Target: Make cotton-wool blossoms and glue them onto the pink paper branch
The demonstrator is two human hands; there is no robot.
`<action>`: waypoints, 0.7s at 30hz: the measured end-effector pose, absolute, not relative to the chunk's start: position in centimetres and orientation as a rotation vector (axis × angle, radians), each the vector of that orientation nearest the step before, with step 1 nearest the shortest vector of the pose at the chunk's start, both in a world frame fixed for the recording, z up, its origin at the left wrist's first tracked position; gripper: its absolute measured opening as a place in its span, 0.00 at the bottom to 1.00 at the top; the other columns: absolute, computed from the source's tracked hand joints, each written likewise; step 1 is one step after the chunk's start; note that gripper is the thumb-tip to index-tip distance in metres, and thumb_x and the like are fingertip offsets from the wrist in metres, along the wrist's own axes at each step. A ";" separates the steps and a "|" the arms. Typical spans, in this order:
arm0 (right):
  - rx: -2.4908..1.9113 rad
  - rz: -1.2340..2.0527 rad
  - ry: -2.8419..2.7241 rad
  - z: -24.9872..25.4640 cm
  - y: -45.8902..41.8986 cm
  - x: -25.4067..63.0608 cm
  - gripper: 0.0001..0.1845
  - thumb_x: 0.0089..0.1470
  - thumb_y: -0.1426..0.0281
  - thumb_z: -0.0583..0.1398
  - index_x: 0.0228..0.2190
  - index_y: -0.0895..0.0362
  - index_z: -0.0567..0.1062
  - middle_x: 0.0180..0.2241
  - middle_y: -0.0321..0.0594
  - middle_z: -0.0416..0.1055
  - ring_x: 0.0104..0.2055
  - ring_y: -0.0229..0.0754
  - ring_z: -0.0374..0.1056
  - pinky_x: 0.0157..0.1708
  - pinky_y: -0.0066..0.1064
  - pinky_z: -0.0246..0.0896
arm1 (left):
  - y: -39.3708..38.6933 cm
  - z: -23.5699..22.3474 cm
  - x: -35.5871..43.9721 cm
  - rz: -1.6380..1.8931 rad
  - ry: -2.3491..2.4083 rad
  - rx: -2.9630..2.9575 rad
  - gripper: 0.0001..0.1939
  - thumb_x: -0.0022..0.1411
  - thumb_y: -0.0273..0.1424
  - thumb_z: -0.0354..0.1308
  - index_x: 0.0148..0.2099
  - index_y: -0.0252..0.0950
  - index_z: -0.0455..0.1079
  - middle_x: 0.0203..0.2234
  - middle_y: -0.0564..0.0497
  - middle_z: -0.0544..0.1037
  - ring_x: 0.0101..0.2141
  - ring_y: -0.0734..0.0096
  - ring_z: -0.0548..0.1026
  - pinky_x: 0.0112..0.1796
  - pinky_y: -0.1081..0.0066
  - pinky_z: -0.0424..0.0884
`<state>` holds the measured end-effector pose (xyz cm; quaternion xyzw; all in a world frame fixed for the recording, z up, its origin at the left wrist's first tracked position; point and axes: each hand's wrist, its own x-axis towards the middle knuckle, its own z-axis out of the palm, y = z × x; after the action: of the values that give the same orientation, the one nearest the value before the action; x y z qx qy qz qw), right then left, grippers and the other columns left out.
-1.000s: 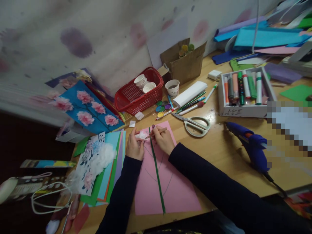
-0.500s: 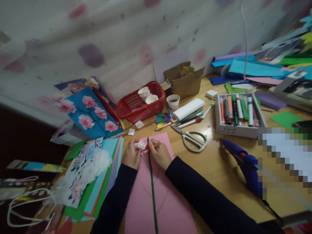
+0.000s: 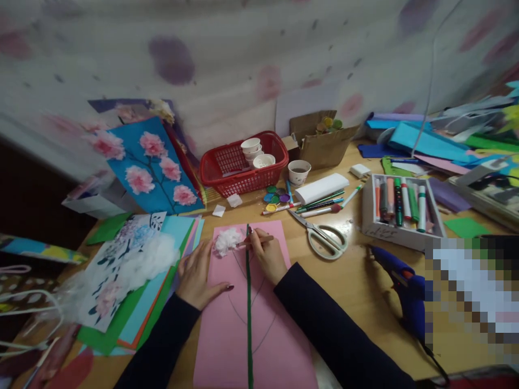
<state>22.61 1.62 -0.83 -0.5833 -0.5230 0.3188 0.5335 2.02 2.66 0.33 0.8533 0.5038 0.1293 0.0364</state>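
Observation:
A pink sheet of paper (image 3: 227, 346) lies in front of me, with a dark green strip (image 3: 249, 313) running up its middle and thin curved lines drawn on both sides. Near its top left sits a fluffy white cotton tuft (image 3: 227, 241), tinged pink at the edge. My right hand (image 3: 267, 256) pinches a thin brown wooden stick, like a pencil or brush (image 3: 265, 239), its tip beside the tuft. Fingers apart and empty, my left hand (image 3: 199, 278) rests at the paper's left edge, just below the tuft.
Scissors (image 3: 322, 236), a glue gun (image 3: 399, 286) and a marker box (image 3: 399, 229) are to the right. Behind stand a red basket (image 3: 239, 183), a paper cup (image 3: 299, 173) and small paint pots (image 3: 278, 195). Cotton wool (image 3: 152, 262) lies on coloured sheets (image 3: 154, 324) at left.
My left hand has let go of the cotton tuft, moved down and left, and spread its fingers. My right hand stays by the tuft with the stick. The view has shifted slightly.

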 end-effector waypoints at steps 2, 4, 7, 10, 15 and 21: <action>-1.413 0.761 -1.235 -0.8 1.7 22.4 0.19 0.62 0.61 0.46 0.24 0.54 0.67 0.21 0.36 0.70 0.25 0.38 0.67 0.27 0.27 0.56 | 2.3 -0.3 1.8 0.330 1.590 2.621 0.47 0.46 0.41 0.66 0.65 0.39 0.47 0.60 0.37 0.61 0.60 0.48 0.57 0.55 0.49 0.49; -1.445 0.756 -1.232 -0.7 1.8 22.1 0.19 0.62 0.61 0.46 0.24 0.54 0.66 0.21 0.36 0.70 0.25 0.38 0.67 0.26 0.26 0.56 | 2.4 -0.7 1.7 0.291 1.580 2.612 0.47 0.48 0.41 0.65 0.65 0.39 0.47 0.60 0.37 0.60 0.60 0.48 0.56 0.55 0.46 0.45; -1.524 0.725 -1.267 -0.4 2.1 21.7 0.18 0.62 0.63 0.45 0.23 0.54 0.65 0.21 0.36 0.70 0.24 0.39 0.67 0.26 0.26 0.56 | 2.8 -1.1 1.6 0.283 1.537 2.604 0.50 0.47 0.45 0.65 0.66 0.38 0.45 0.60 0.36 0.59 0.60 0.47 0.56 0.55 0.44 0.42; -1.634 0.645 -1.353 0.2 2.4 21.2 0.17 0.62 0.65 0.45 0.24 0.53 0.64 0.21 0.37 0.70 0.24 0.39 0.68 0.26 0.27 0.55 | 2.9 -1.1 1.5 0.324 1.512 2.608 0.51 0.47 0.46 0.64 0.66 0.38 0.43 0.59 0.35 0.61 0.59 0.47 0.57 0.55 0.44 0.42; -1.714 0.534 -1.468 1.2 2.8 20.2 0.14 0.61 0.67 0.46 0.25 0.53 0.63 0.21 0.39 0.68 0.25 0.42 0.66 0.27 0.29 0.53 | 2.7 -1.0 1.7 0.399 1.513 2.585 0.50 0.46 0.47 0.65 0.65 0.39 0.47 0.57 0.36 0.64 0.57 0.47 0.62 0.55 0.43 0.42; -1.627 0.611 -1.376 0.9 3.7 20.4 0.16 0.59 0.61 0.48 0.22 0.53 0.63 0.18 0.36 0.66 0.21 0.39 0.63 0.25 0.28 0.52 | 2.7 -1.1 1.7 0.478 1.488 2.532 0.50 0.43 0.48 0.66 0.64 0.39 0.51 0.55 0.36 0.67 0.55 0.44 0.64 0.55 0.40 0.42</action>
<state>20.40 3.72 0.92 -0.6568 -0.5556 0.2469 0.4461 1.72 2.72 -1.13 0.8481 0.4982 0.1602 0.0830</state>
